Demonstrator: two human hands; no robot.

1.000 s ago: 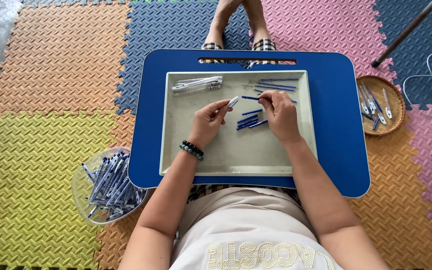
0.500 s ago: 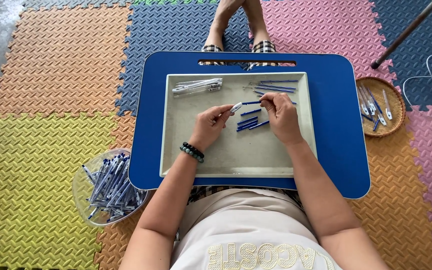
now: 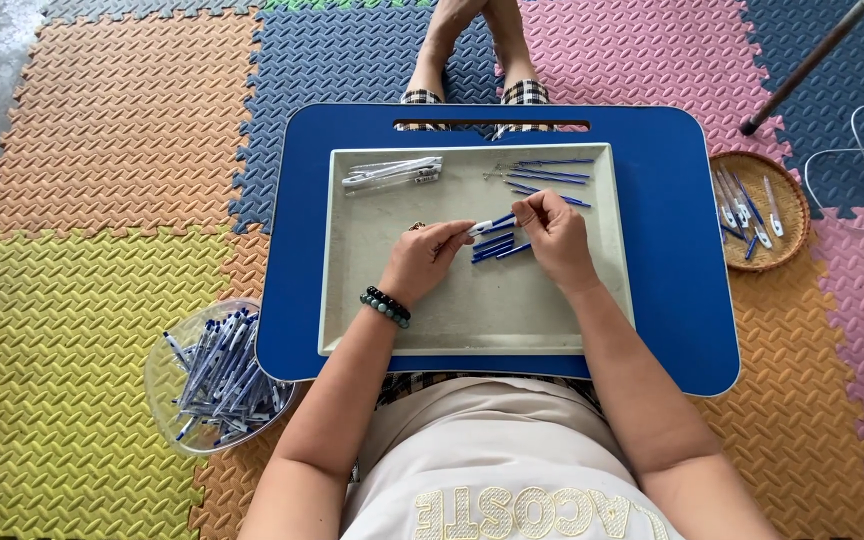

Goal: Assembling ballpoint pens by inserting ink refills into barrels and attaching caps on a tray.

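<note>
**Pen part pinched over the tray**

Colourful foam mats are carrying a blue lap surface with a beige tray on it. Left hand and right hand are meeting above the tray's middle, both grips clamping on one small white-and-blue pen part. Loose blue pieces are lying just beneath it.

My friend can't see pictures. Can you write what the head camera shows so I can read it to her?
Seen from above, a person's left hand and right hand hold a small pen part together over a beige tray on a blue lap desk. Blue pen parts lie beneath; a clear bowl of pens sits on the foam mats.
</note>
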